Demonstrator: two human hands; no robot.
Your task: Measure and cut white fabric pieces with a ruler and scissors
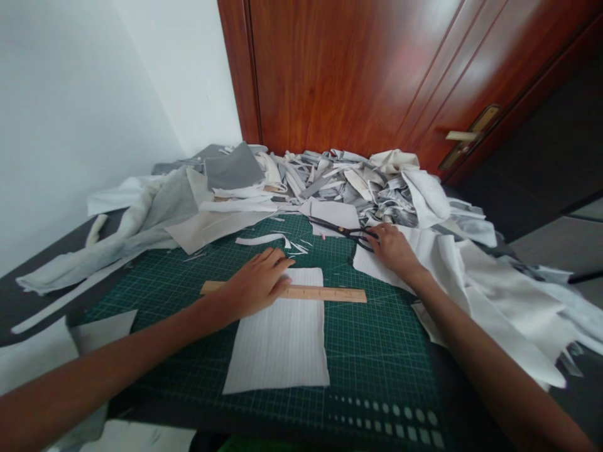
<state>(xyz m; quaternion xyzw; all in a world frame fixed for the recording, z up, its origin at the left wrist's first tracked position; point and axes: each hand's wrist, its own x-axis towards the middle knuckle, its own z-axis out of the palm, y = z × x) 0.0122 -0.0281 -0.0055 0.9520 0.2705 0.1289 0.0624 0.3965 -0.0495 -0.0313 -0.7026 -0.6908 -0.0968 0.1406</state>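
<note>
Left grip [261,279] unclenched on wooden ruler [339,294], white cloth [282,351] beneath, extending near; right grip [393,251] at black scissors' [345,231] right end, closure unclear

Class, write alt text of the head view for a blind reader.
The left hand rests on a wooden ruler across white striped fabric on a green cutting mat; the right hand touches black scissors. Scraps lie heaped before a door.

One ruler [339,294], one pair of scissors [346,231], probably dozens of scraps [320,186].
</note>
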